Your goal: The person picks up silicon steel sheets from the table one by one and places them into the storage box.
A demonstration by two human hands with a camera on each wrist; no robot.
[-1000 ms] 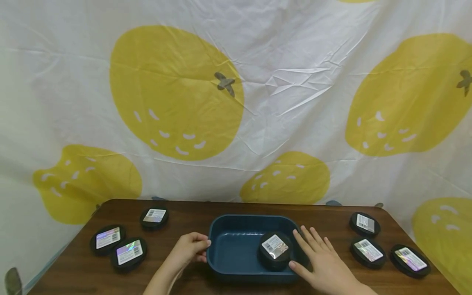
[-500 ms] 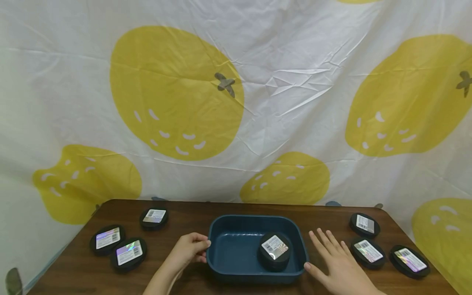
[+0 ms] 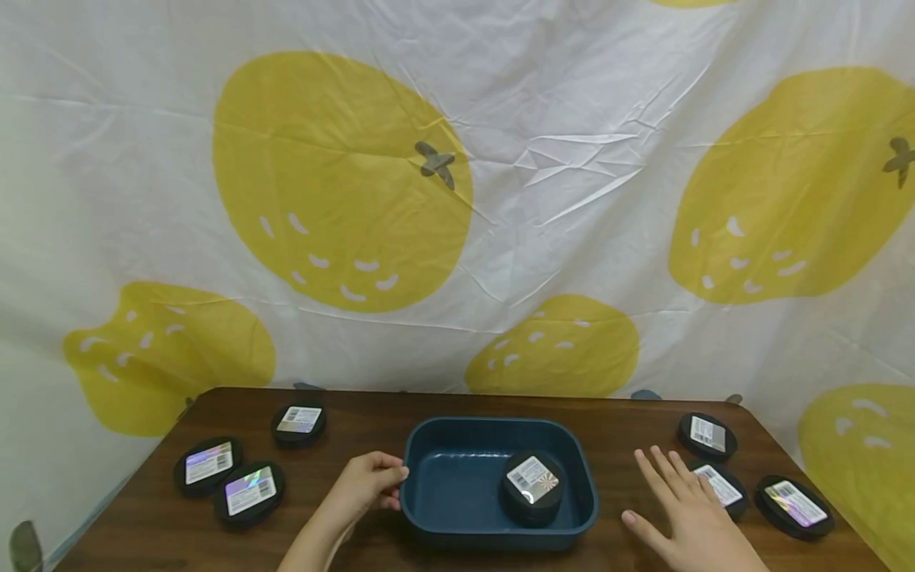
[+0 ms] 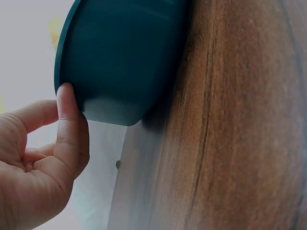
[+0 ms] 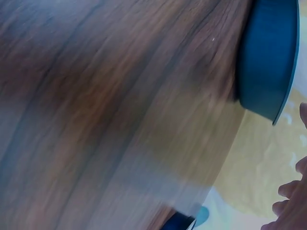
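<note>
Behind the right hand [image 3: 690, 512] sits a part-hidden disc [image 3: 727, 490].

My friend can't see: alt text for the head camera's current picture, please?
A left hand holds one end of a dark blue rectangular tray containing a black round labelled container, perhaps stacked; the right hand is spread beside the tray. Three similar containers lie on each side of the brown wooden table, before white cloth with yellow fruit prints.
</note>
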